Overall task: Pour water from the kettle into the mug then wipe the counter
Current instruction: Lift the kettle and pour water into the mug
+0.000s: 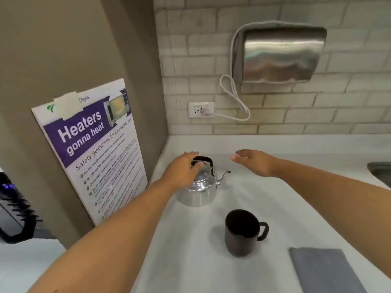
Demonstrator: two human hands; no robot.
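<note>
Both arms outstretched; left hand (183, 168) over kettle (198, 190) handle.

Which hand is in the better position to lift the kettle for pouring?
The left hand. It already rests on the kettle at its black handle. The right hand hovers open beyond the spout, touching nothing.

The left hand (183, 168) covered part of the kettle (198, 187) lid and the nine o'clock end of its black handle, so its grip could not be judged. The grey cloth (323, 271) ran off the frame at five o'clock. A sink (380, 171) was cut off at three o'clock. The poster (93, 144) small print was too blurred to read. A dark appliance (12, 210) at nine o'clock was smeared and cropped.
</note>
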